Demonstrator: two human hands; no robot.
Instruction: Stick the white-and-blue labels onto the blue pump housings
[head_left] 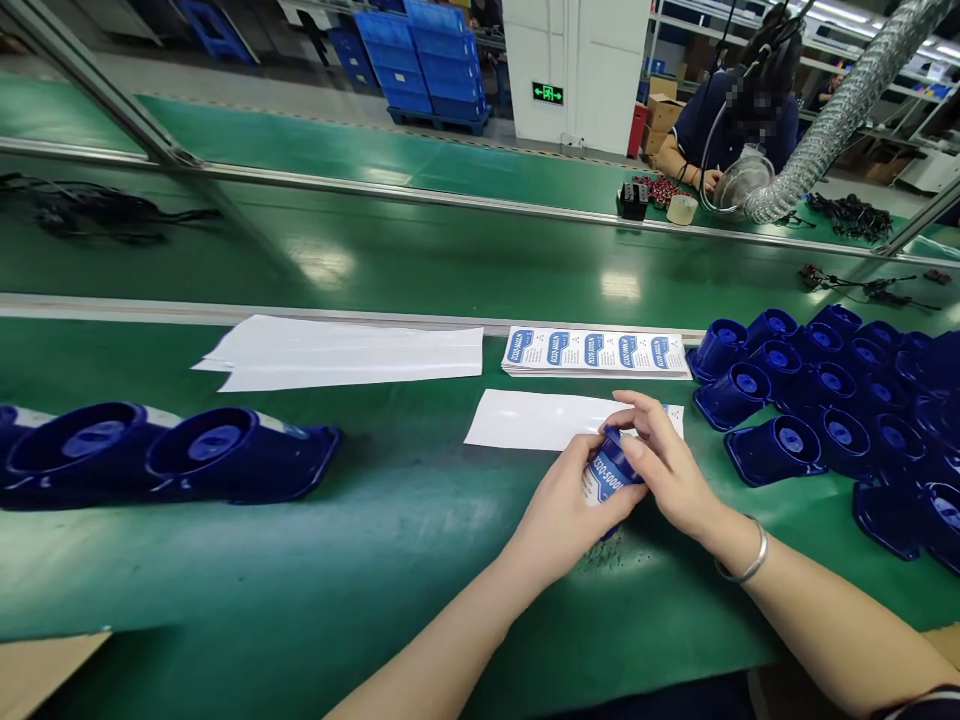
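Observation:
Between my hands is a blue plastic housing point(613, 462), tilted, with a blue-and-white printed label on its side. My left hand point(570, 500) is closed around its lower body, thumb and fingers on either side. At the top right of the same housing, my right hand point(667, 460) presses with its thumb while its fingers curl over the top. Just behind the hands lies a white label sheet point(525, 418), partly hidden by them, with some printed labels showing at its right end. Farther back sits a stack of printed label sheets point(596, 352).
Several bare blue housings point(780, 450) crowd the right side of the green table point(337, 610). Labelled blue housings point(202, 455) stand in a row at left. White backing strips point(352, 352) lie behind. Beyond the metal rail point(337, 188), a co-worker point(735, 120) sits near a flexible duct point(847, 110).

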